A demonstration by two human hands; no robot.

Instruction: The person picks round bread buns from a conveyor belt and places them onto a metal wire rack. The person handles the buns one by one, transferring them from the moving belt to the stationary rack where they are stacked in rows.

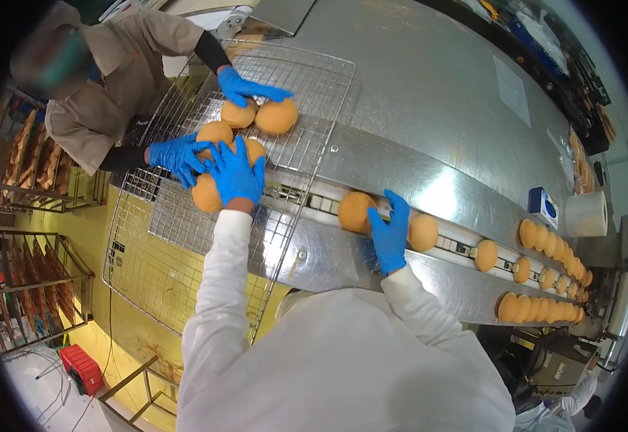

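Note:
My left hand point(236, 173), in a blue glove, reaches over the wire rack point(157, 268) with its fingers curved around a round golden-brown bun point(255, 150). Another bun point(205, 194) lies just left of that wrist. Above the conveyor channel, my right hand point(391, 234), gloved in blue too, has thumb and fingers apart. Its thumb side meets the edge of a bun point(355, 211); a further bun point(423, 232) sits close on its other side. Across the rack, a co-worker's blue-gloved hands point(249, 89) touch more buns point(277, 117).
A line of buns point(486, 255) runs along the channel to the right, with rows point(537, 308) on the steel on both sides. A paper roll point(586, 214) and a blue-and-white box point(543, 207) stand at the far right. Trolleys point(33, 288) with trays are on the left.

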